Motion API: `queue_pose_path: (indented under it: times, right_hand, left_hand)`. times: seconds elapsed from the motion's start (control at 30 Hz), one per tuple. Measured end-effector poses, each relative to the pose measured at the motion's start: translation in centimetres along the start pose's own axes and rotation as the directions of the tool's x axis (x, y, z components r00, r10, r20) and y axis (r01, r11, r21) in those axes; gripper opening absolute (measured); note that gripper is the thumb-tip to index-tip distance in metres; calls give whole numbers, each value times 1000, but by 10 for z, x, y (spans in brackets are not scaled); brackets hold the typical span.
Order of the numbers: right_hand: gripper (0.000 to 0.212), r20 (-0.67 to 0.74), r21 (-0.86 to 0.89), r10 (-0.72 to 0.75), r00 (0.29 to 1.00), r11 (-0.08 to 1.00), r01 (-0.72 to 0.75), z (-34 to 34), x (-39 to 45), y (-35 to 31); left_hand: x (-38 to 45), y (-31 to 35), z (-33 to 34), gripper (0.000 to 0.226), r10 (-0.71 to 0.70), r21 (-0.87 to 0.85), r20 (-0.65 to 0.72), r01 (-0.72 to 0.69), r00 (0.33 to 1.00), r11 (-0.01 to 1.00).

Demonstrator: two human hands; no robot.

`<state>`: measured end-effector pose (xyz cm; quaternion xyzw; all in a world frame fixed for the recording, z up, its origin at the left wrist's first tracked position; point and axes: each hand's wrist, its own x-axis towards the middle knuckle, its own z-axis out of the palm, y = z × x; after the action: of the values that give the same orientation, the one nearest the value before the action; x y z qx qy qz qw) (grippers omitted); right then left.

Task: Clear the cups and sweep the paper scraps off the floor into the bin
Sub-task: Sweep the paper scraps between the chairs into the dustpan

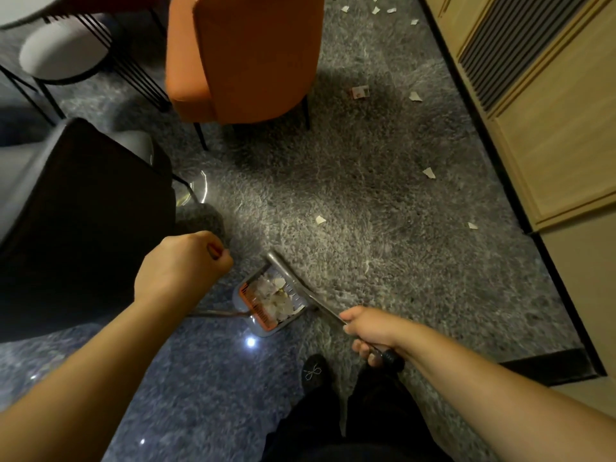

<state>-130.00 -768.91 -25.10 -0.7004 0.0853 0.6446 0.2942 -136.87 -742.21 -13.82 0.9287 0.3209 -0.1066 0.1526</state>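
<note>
My left hand (181, 263) is closed in a fist around the top end of the dustpan's long handle. The grey and orange dustpan (266, 303) sits on the floor below it at the carpet's edge, holding several white paper scraps. My right hand (371, 330) grips the broom handle (321, 306) near its black end. The grey broom head (283, 266) rests at the dustpan's mouth. Loose paper scraps lie on the grey carpet: one (320, 220) just beyond the broom, another (429, 172) farther right, a third (472, 225) near the wall. More scraps (376, 10) lie at the far end. No cups are visible.
An orange chair (243, 58) stands ahead on the carpet. A dark chair (83, 208) is close on my left, with a round side table (63, 51) on black wire legs behind it. A wooden cabinet (550, 105) runs along the right. My black shoe (315, 371) is below the dustpan.
</note>
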Motion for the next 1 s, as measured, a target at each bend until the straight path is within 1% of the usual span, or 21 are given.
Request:
queue_pose_path:
  times: [0.1, 0.27, 0.37, 0.53, 0.7, 0.87, 1.0]
  right_hand:
    - [42, 23, -17, -11, 1000, 1000, 11, 1, -6, -3]
    - [40, -8, 135, 25, 1000, 991, -23, -6, -26, 6]
    - [37, -29, 221, 15, 999, 975, -9, -14, -36, 7]
    - [34, -75, 320, -5, 997, 947, 29, -41, -41, -5]
    - [37, -140, 327, -24, 990, 943, 69, -84, -32, -32]
    - [37, -167, 323, -38, 985, 942, 91, -133, -16, -73]
    - [38, -181, 283, -51, 982, 954, 102, -178, -5, -109]
  left_hand:
    - [-2, -1, 0, 19, 4, 1, -11, -4, 1000, 1000]
    - [-5, -2, -2, 19, 2, 2, -13, -2, 1000, 1000]
    - [-6, -2, -4, 18, -6, 11, -13, 6, 1000, 1000]
    - [-7, -4, -7, 19, -31, -35, 9, 31, 999, 999]
    - [7, 6, -6, 19, -69, -121, -33, 64, 997, 991]
    - [48, 39, -9, 18, -126, -123, -76, 116, 989, 986]
    - [88, 68, -14, 17, -179, -134, -88, 167, 980, 977]
